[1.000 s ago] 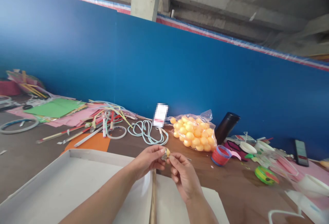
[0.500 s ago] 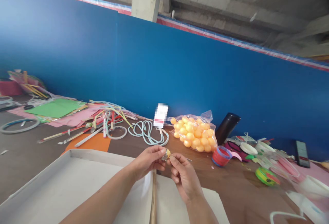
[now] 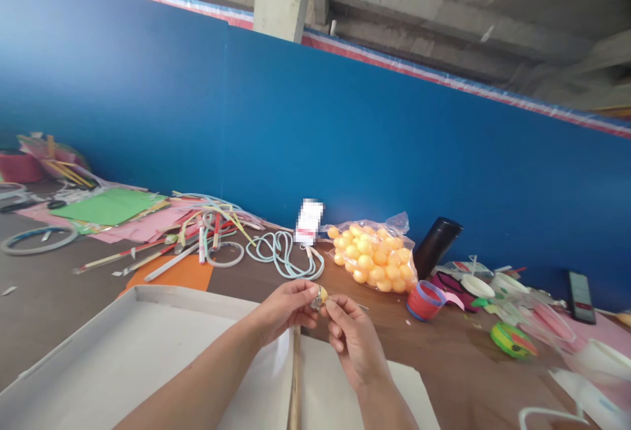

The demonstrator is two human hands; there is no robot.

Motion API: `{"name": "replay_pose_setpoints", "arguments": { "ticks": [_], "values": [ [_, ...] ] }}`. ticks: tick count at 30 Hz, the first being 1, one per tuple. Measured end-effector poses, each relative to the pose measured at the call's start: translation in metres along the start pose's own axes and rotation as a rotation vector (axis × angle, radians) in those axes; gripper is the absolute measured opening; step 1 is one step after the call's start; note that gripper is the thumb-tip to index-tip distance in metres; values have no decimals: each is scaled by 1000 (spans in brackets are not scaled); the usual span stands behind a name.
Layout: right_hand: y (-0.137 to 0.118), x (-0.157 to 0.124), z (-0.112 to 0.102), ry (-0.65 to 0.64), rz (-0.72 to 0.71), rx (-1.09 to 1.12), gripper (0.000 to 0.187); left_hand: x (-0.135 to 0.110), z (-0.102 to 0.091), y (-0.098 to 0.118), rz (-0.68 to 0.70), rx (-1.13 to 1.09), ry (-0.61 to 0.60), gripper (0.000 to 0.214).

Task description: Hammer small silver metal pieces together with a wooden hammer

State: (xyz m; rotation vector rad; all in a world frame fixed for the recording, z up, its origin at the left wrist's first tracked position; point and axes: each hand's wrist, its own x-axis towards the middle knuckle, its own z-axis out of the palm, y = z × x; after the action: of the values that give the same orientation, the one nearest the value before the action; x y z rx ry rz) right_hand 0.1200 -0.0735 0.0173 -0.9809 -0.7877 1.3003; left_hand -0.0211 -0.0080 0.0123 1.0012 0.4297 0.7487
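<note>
My left hand [image 3: 283, 308] and my right hand [image 3: 352, 338] meet above the near edge of the brown table [image 3: 444, 351]. Both pinch a small orange ball [image 3: 320, 296] that has something shiny on it, at the top of a thin wooden stick [image 3: 294, 377]. The stick runs down toward me between my forearms. Under my arms lies a large white tray [image 3: 98, 351]. A clear bag of orange balls [image 3: 372, 258] sits just beyond my hands.
A blue wall panel [image 3: 296, 141] backs the table. Coloured paper sheets [image 3: 106, 210], sticks and light hoops [image 3: 286, 252] clutter the left. On the right are a red tape roll [image 3: 422, 300], a black cylinder [image 3: 434, 244], a green-yellow disc [image 3: 511, 339] and a phone [image 3: 579, 293].
</note>
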Motion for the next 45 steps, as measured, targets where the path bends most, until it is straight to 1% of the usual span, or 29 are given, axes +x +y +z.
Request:
{"name": "replay_pose_setpoints", "arguments": {
  "ticks": [18,31,38,45],
  "values": [
    [-1,0,1,-4,-19,-12,20,0,1,2,-11,-23,-40,25],
    [0,-1,0,2,-31,-74,19,0,1,1,-4,-4,-25,26],
    [1,1,2,15,-72,-140,20,0,0,1,-4,22,-5,25],
    [5,3,-1,23,-104,-210,22,-3,2,1,-11,69,25,26]
  ]
}}
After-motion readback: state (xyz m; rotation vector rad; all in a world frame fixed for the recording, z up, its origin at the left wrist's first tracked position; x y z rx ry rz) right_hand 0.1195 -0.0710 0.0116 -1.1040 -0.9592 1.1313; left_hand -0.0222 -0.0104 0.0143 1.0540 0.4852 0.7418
